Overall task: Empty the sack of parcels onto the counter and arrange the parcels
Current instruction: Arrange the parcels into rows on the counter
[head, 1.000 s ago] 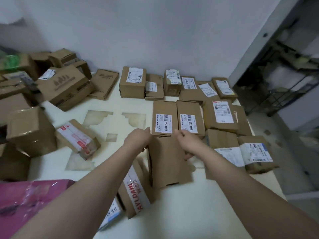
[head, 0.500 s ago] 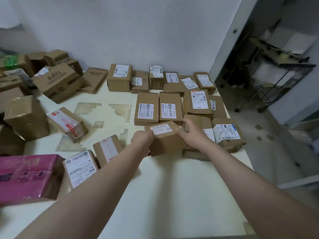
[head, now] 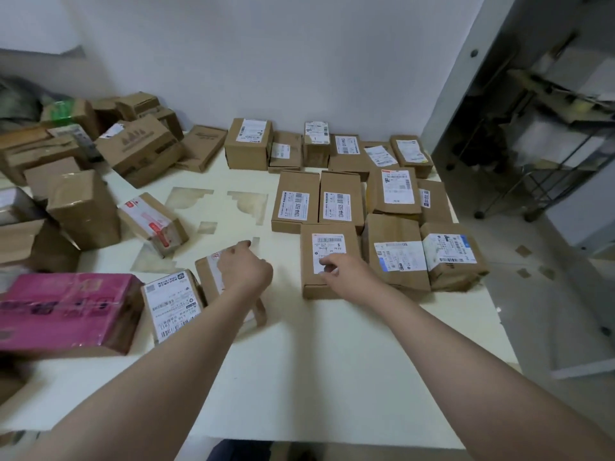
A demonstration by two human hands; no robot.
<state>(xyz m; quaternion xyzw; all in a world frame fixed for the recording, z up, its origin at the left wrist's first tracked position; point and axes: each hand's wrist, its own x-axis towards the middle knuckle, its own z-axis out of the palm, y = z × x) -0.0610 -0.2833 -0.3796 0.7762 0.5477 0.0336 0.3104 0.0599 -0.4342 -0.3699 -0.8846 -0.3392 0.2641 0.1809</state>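
Note:
A brown parcel with a white label [head: 327, 284] lies flat on the pale counter [head: 299, 361], in line with the front row of arranged parcels [head: 396, 257]. The fingertips of my right hand [head: 346, 271] rest on its label, loosely spread. My left hand [head: 248, 267] is further left, on top of a small parcel with a red-striped label [head: 208, 277], fingers curled over its far end. That parcel sits on the counter next to a white-labelled parcel [head: 173, 304].
Two more rows of labelled parcels [head: 296, 204] run back to the wall. An untidy heap of boxes [head: 139, 148] fills the left side, with a pink-wrapped package [head: 60, 307] at the front left. A metal rack [head: 549, 144] stands beyond the counter's right edge.
The parcel I held in both hands now lies flat in the front row. My left hand has moved left onto the small red-striped parcel; my right hand stays on the label.

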